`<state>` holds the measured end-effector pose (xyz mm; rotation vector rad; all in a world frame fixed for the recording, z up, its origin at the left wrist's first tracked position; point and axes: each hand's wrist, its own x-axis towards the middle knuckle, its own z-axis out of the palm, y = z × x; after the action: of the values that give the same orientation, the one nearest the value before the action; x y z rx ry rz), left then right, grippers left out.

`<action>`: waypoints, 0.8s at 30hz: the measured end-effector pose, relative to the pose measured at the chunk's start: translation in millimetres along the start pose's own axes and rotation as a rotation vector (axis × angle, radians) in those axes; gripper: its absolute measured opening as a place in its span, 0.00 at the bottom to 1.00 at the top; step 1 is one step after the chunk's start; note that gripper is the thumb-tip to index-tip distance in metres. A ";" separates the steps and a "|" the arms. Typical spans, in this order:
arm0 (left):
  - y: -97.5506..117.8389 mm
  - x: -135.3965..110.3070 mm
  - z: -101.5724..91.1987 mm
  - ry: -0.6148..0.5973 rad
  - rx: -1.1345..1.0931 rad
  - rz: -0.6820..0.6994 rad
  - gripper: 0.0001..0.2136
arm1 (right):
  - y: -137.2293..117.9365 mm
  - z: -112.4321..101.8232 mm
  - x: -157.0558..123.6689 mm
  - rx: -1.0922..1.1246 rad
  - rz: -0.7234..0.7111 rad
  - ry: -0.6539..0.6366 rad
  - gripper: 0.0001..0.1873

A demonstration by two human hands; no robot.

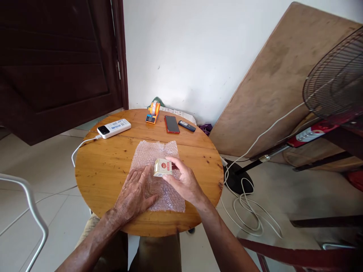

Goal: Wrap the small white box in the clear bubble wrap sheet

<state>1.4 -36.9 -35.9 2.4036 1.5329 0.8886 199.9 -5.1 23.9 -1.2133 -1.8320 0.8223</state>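
Note:
My right hand grips a small cream-coloured box with a red round mark, thumb below and fingers above. The box is over a sheet of bubble wrap, which lies flat on the table; I cannot tell whether they touch. My left hand rests flat on the sheet's left part, its fingers stretched out and the thumb pointing right. It holds nothing.
On the round wooden table stand an orange and blue tape dispenser, a red-edged phone, a dark remote-like device and a white power bank with a cable. A pedestal fan stands at right, its cord on the floor.

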 end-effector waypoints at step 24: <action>-2.8 1.8 3.9 0.082 0.090 -0.046 0.38 | 39.9 26.2 -7.4 -0.093 0.000 -0.034 0.33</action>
<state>2.0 -33.3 -39.6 2.4105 1.6849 0.9385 196.5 -1.1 -24.1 -1.2651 -1.9165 0.7696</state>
